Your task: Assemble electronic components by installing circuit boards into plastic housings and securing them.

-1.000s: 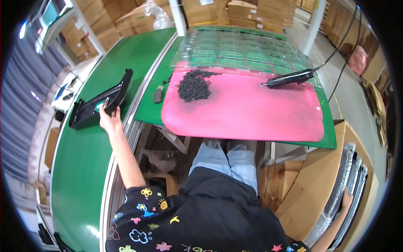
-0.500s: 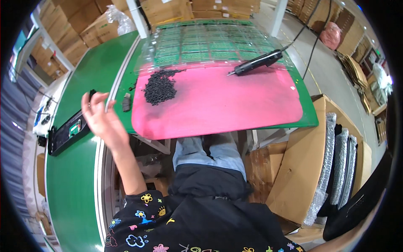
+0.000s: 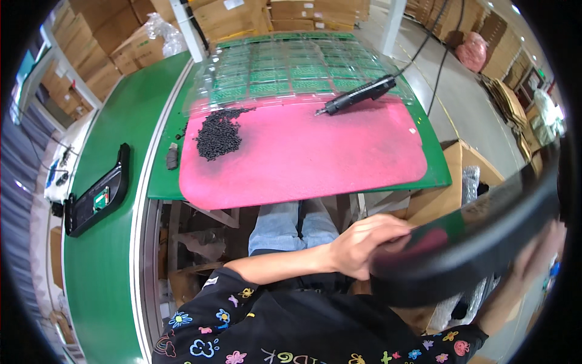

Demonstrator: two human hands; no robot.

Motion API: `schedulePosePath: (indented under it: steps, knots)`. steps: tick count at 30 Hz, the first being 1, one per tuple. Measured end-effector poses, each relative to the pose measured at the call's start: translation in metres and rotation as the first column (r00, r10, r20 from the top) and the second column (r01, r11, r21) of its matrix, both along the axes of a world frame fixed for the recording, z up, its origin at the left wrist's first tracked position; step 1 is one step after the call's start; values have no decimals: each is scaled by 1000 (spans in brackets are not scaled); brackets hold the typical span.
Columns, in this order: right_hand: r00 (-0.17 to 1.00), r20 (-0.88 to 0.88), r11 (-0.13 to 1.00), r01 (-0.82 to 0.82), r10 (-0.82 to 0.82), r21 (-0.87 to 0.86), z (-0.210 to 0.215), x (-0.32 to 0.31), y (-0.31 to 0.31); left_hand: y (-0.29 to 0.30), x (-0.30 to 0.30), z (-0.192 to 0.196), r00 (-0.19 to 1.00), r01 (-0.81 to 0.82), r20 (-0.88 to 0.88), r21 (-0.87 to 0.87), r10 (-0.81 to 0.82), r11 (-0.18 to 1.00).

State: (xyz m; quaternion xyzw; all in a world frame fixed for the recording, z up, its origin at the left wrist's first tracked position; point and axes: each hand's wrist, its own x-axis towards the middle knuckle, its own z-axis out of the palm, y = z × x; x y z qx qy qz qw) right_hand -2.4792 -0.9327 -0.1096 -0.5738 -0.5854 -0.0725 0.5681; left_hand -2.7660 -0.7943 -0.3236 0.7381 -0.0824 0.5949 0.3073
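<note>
Both my hands hold a long black curved plastic panel (image 3: 467,242) at the lower right, above my lap. My left hand (image 3: 367,242) grips its near left end. My right hand (image 3: 536,258) is blurred behind its far end and holds it there. On the table ahead lies a pink mat (image 3: 303,155) with a heap of small black screws (image 3: 217,132) at its left. A black electric screwdriver (image 3: 357,96) rests at the mat's far edge. Another black panel (image 3: 97,194) lies on the green conveyor belt (image 3: 103,273) to my left.
Clear plastic blister trays (image 3: 291,70) cover the back of the green table. Cardboard boxes (image 3: 236,15) stand behind it. An open carton (image 3: 461,182) with bagged parts sits at my right. A cable (image 3: 433,57) runs from the screwdriver toward the floor.
My left hand left the conveyor side and swung right across my body. Both hands now hold a black panel lifted from the right side. The view has turned right.
</note>
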Motion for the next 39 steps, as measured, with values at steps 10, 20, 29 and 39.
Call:
schedulePosePath:
  steps: [10, 20, 29, 39]
  knots:
    - [293, 706, 764, -247, 645, -596, -105, -122, 207, 25, -175, 26, 917, 335, 352, -935, -185, -119]
    - [280, 514, 585, -429, 811, -689, -127, -171, 276, 97, -248, 83, 238, -936, -924, -135, 299, 326]
    - [462, 764, 886, -123, 450, -448, -121, -236, 490, 221, -198, 38, 181, -590, -817, 355, 547, 725]
    - [571, 798, 882, 256, 193, -396, -193, -235, 689, 218, -217, 22, 282, -624, -752, 328, 596, 709]
